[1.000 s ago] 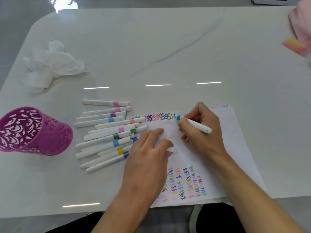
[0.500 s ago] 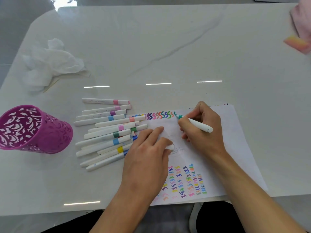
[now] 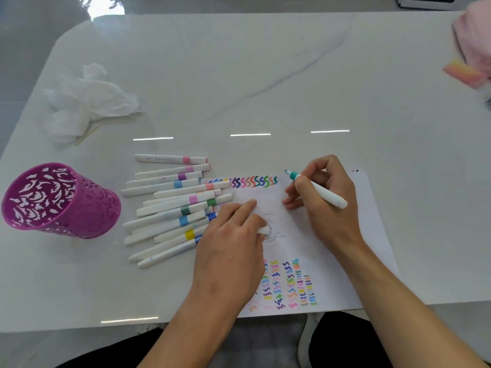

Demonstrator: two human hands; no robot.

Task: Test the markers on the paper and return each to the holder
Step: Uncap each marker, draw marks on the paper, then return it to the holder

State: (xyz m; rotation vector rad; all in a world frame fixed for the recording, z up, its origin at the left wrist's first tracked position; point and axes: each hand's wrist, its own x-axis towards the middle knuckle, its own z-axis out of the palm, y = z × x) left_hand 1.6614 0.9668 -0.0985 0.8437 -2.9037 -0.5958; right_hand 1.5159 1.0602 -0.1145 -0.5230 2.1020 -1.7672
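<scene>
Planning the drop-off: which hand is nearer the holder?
Left. The left hand lies beside the marker pile, right of the holder; the right hand, gripping the teal marker, is farther right.

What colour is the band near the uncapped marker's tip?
Teal green on the marker; the head view shows it.

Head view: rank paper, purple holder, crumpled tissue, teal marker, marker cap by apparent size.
1. paper
2. purple holder and crumpled tissue, about alike, unranked
3. teal marker in right hand
4. marker cap, mostly hidden in left hand
</scene>
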